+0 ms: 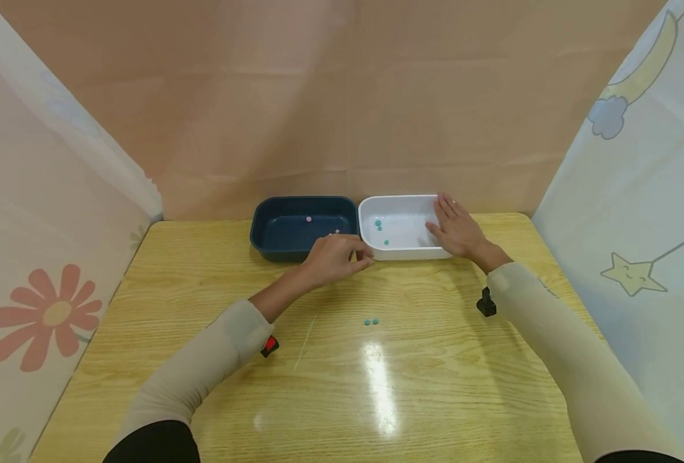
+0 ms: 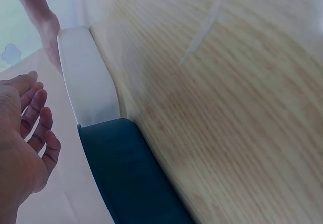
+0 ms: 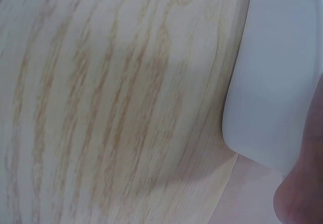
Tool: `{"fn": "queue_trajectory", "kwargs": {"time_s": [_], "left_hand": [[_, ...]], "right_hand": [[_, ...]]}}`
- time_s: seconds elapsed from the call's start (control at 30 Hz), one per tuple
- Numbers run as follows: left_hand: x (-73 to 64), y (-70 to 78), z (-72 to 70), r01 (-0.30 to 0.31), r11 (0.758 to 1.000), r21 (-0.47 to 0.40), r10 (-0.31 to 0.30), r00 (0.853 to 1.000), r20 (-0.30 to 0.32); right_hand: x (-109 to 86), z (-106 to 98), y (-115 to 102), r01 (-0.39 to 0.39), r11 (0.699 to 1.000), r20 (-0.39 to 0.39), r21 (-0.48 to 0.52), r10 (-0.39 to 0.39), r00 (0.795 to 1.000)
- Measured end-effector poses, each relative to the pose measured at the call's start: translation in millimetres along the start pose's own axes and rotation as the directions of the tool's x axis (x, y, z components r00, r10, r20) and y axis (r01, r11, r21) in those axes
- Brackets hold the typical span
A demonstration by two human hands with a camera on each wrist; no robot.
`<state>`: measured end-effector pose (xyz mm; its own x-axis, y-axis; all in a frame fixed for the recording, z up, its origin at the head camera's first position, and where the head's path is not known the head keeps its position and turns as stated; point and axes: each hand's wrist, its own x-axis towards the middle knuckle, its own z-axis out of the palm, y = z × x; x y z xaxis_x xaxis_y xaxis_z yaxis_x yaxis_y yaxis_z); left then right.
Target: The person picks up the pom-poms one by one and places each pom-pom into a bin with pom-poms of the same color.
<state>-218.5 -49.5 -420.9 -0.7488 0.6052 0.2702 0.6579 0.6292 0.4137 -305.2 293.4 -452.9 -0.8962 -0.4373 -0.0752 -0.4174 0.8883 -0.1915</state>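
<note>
My left hand (image 1: 337,258) hovers at the near side where the dark blue tray (image 1: 287,254) and the white tray (image 1: 411,254) meet. Its fingers are loosely bent with the thumb close to them; no object shows between them, and the left wrist view shows the hand (image 2: 25,133) likewise. Flat, with fingers straight, my right hand (image 1: 459,231) lies over the right end of the white tray. Several teal beads (image 1: 378,223) sit inside the white tray. The dark tray holds a pink bead (image 1: 309,219) and smaller pale ones (image 1: 337,231) partly behind the left hand.
Two teal beads (image 1: 371,322) lie on the wooden table (image 1: 434,360) in front of the trays. A brown sheet (image 1: 342,116) rises right behind the trays, and patterned panels (image 1: 654,212) stand at both sides.
</note>
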Motion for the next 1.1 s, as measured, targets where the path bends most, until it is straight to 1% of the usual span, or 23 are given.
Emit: {"fn": "queue_trajectory", "kwargs": {"time_s": [0.17, 0.27, 0.37, 0.5, 0.57, 0.8, 1.0, 1.1], "left_hand": [[-8.2, 1.0, -0.2, 0.0, 1.0, -0.001, 0.0, 1.0, 0.027], [-13.6, 0.9, 0.2, -0.004, 1.0, -0.003, 0.004, 0.998, 0.062], [-19.4, 0.9, 1.4, -0.028, 1.0, 0.002, 0.028, 0.994, 0.107], [-25.8, 0.9, 5.2, -0.065, 0.998, 0.006, 0.063, 0.984, 0.164], [-27.9, 0.4, 7.8, -0.067, 0.998, 0.008, 0.065, 0.98, 0.187], [-33.3, 1.4, 13.2, -0.068, 0.998, -0.01, 0.068, 0.97, 0.234], [-36.1, 0.6, 21.1, -0.105, 0.994, -0.009, 0.103, 0.95, 0.293], [-37.3, 0.2, 25.5, -0.103, 0.994, -0.022, 0.105, 0.942, 0.32]], "right_hand": [[-0.1, -0.9, -1.5, 0.004, 1.0, -0.002, 0.001, -0.004, 1.0], [0.3, -1.6, -2.1, 0.004, 1.0, 0.001, -0.004, -0.004, 1.0], [1.0, -2.2, -1.9, 0.006, 1.0, 0.008, -0.008, -0.006, 1.0], [2.0, -2.3, -0.3, 0.009, 1.0, 0.01, -0.011, -0.009, 1.0], [2.3, -2.3, 0.7, 0.01, 1.0, 0.008, -0.01, -0.01, 1.0], [1.9, -2.1, 1.1, 0.011, 1.0, 0.008, -0.013, -0.011, 1.0], [3.1, -0.6, 2.2, 0.008, 1.0, 0.011, -0.019, -0.008, 1.0], [3.1, -0.7, 1.7, 0.004, 1.0, 0.012, -0.021, -0.004, 1.0]]}}
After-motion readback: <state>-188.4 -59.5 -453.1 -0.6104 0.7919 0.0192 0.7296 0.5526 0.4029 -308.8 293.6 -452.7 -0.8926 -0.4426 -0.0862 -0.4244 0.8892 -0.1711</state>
